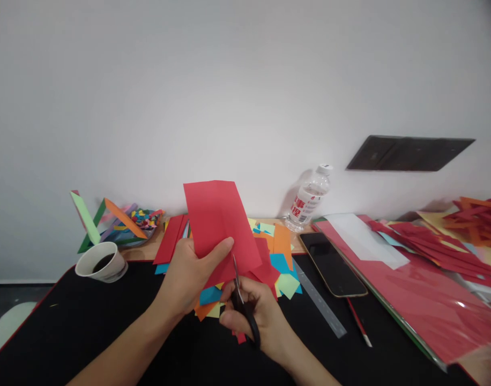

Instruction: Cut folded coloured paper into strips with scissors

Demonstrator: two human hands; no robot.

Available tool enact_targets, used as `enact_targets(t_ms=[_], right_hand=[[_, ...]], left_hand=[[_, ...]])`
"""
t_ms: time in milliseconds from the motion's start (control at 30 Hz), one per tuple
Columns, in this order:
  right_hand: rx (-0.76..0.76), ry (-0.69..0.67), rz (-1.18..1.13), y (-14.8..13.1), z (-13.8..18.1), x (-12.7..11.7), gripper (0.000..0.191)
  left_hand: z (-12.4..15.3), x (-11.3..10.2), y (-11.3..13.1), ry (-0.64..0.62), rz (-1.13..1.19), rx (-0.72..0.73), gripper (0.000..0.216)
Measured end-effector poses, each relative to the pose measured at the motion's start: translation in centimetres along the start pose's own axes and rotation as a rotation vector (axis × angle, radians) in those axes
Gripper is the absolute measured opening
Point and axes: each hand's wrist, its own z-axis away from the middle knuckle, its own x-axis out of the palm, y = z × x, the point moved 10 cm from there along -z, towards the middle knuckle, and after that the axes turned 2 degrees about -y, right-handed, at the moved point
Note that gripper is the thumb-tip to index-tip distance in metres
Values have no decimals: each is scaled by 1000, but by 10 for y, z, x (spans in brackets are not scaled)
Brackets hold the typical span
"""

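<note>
My left hand (197,273) grips a sheet of red paper (219,212) by its lower left part, thumb on the near face. The sheet is held up above the table, with a faint crease down its middle. In my right hand (253,308) are black-handled scissors (238,300), my fingers around the handles. Their blades point up and meet the lower edge of the red sheet near my left thumb. Part of the blades is hidden by the paper. Beneath both hands lies a pile of coloured paper scraps (288,284) in red, blue, orange and yellow.
A paper cup (103,262) with dark liquid stands at the left, by a tray of small scraps (144,222). A bottle (310,198), a phone (332,265), a clear ruler (320,300) and a red pencil (358,321) are right of centre. Red paper packs (422,300) cover the far right.
</note>
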Motion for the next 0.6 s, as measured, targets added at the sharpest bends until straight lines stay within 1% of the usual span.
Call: enact_targets(t_ms=[300, 600], right_hand=[[10, 23, 12, 0, -1, -1, 40], [56, 31, 6, 5, -1, -1, 43]], left_hand=[[0, -2, 0, 8, -3, 6, 25], [2, 0, 2, 11, 12, -2, 23]])
